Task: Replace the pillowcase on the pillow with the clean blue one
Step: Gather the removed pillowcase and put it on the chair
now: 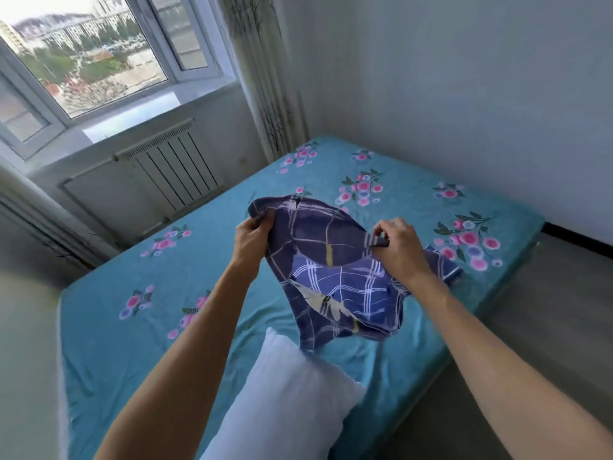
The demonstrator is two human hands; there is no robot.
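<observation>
The pillow [285, 403] lies bare at the near edge of the bed [414, 207], so stripping looks done. The left hand [253, 239] grips and the right hand [396, 242] pinches the blue pillowcase [335, 277], raised over the bed's middle; its opening still needs finding before the pillow goes in.

A bed [132, 327] fills the middle of the view, covered by a teal sheet [414, 207] printed with sprays of pink and purple flowers. Its far corner sits against a pale wall [464, 78]. A patterned curtain [262, 78] hangs in that corner, beside a white-framed window [109, 61] with 1 sash swung open. Blurred buildings and trees show through the glass. Below the sill [129, 117] a white radiator [172, 167] stands against the wall. Grey floor [547, 310] runs along the right side of the bed, edged by a dark skirting board [577, 239].
</observation>
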